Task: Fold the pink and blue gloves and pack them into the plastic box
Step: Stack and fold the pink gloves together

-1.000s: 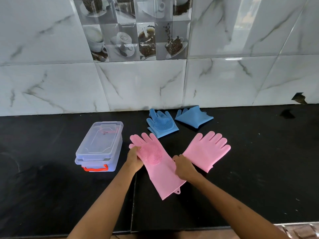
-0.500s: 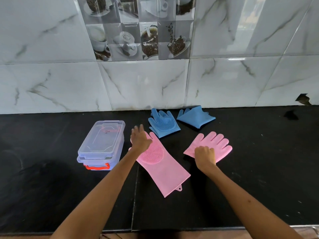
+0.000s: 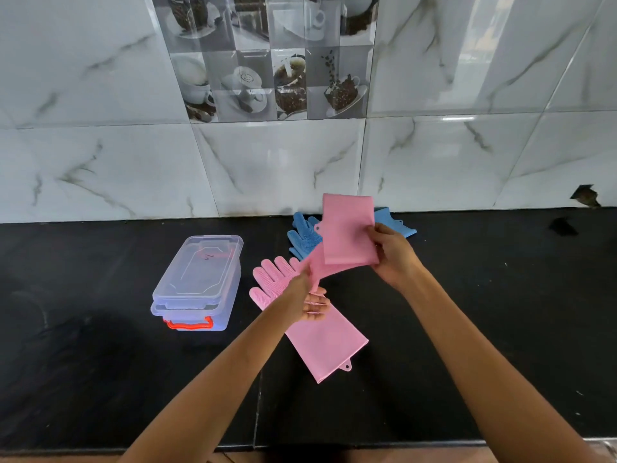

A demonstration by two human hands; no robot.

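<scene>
Black countertop under marble wall tiles: one pink glove lifted in both hands, the rest waiting beside a closed box.

Both hands grip the raised pink glove (image 3: 347, 232): the right hand (image 3: 392, 253) pinches the edge of its cuff panel, which stands upright, while the left hand (image 3: 307, 295) holds the lower finger end. It droops and bends freely between them, so it looks light, soft and rubbery, likely to spring open unless a fold is pressed flat; the plain cuff seems the surest place to hold. The second pink glove (image 3: 325, 342) lies flat on the countertop (image 3: 100, 362) beneath the left hand. Two blue gloves (image 3: 302, 237) lie by the wall, partly hidden. The plastic box (image 3: 200, 279), lid on, sits to the left, near but apart.
</scene>
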